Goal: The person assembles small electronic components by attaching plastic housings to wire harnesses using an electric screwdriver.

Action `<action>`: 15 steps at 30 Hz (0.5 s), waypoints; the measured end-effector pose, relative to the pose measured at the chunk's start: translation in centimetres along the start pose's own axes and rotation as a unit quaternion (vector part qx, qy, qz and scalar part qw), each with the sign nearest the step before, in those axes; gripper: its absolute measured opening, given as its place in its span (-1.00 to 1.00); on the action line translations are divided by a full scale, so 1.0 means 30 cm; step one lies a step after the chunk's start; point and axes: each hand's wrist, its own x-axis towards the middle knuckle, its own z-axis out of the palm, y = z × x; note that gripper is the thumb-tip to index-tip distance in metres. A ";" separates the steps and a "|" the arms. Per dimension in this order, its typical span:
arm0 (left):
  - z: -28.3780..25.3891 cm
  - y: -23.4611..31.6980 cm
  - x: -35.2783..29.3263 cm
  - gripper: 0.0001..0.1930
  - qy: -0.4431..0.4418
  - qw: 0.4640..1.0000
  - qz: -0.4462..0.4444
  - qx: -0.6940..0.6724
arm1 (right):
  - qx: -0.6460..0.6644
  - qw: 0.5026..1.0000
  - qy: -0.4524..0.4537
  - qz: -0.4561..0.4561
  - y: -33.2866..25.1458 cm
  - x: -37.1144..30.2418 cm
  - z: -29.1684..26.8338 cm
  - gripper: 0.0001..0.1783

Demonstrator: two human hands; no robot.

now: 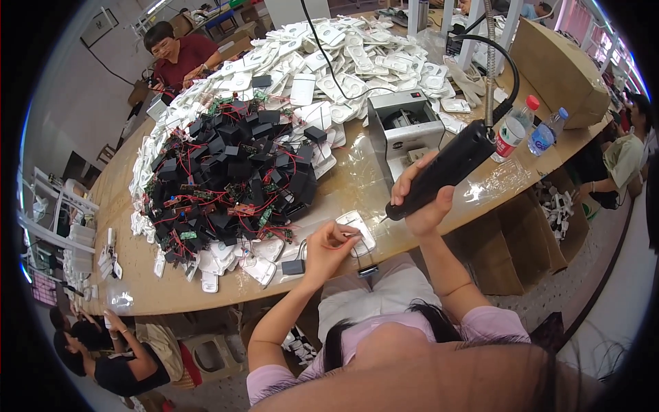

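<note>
My right hand [427, 206] is wrapped round a black electric screwdriver [446, 170], which hangs from a coiled metal spring and a black cable. The driver's thin bit points down and left, above the table and just right of a white plastic housing part [358, 230]. My left hand [331, 248] is over the left side of that housing, thumb and fingertips pinched together; whatever is between them is too small to make out. A black block [293, 267] with a wire lies left of my left wrist. A small dark piece [368, 271] sits at the table edge below the housing.
A heap of black blocks with red wires and green circuit boards [233, 178] covers the left. Behind it rise piled white housings [357, 58]. A metal screw feeder [405, 127], two bottles [542, 130] and a cardboard box [559, 72] stand right. Co-workers [182, 58] sit around.
</note>
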 end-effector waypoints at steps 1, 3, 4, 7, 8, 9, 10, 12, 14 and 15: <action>-0.001 -0.007 0.006 -0.74 0.004 0.991 0.050 0.128 | -0.002 1.000 0.006 0.010 0.008 -0.005 0.000 -0.24; 0.021 -0.003 0.015 -0.73 0.031 0.973 0.086 0.212 | -0.012 1.000 0.003 0.018 0.024 -0.010 -0.005 -0.25; 0.026 0.007 0.007 -0.73 0.032 0.973 0.087 0.211 | -0.022 0.999 0.001 0.027 0.030 -0.013 -0.007 -0.26; 0.041 0.037 -0.005 -0.79 0.041 0.932 0.153 0.327 | -0.026 0.999 -0.002 0.033 0.041 -0.019 -0.021 -0.27; 0.042 0.050 -0.018 -0.81 0.048 0.904 0.172 0.389 | -0.025 0.999 -0.003 0.036 0.038 -0.021 -0.016 -0.27; 0.042 0.057 -0.029 -0.82 0.053 0.872 0.189 0.449 | -0.022 0.999 -0.002 0.031 0.032 -0.021 -0.012 -0.27; 0.039 0.049 -0.036 -0.82 0.055 0.872 0.187 0.450 | -0.019 0.999 0.000 0.026 0.028 -0.023 -0.010 -0.26; 0.024 0.031 -0.031 -0.80 0.045 0.884 0.126 0.448 | -0.017 0.999 -0.002 0.027 0.030 -0.024 -0.013 -0.26; 0.021 0.038 -0.030 -0.80 0.045 0.880 0.136 0.452 | -0.016 1.000 -0.004 0.027 0.029 -0.025 -0.016 -0.25; 0.022 0.049 -0.031 -0.80 0.044 0.877 0.148 0.456 | -0.017 0.999 -0.003 0.030 0.027 -0.025 -0.018 -0.25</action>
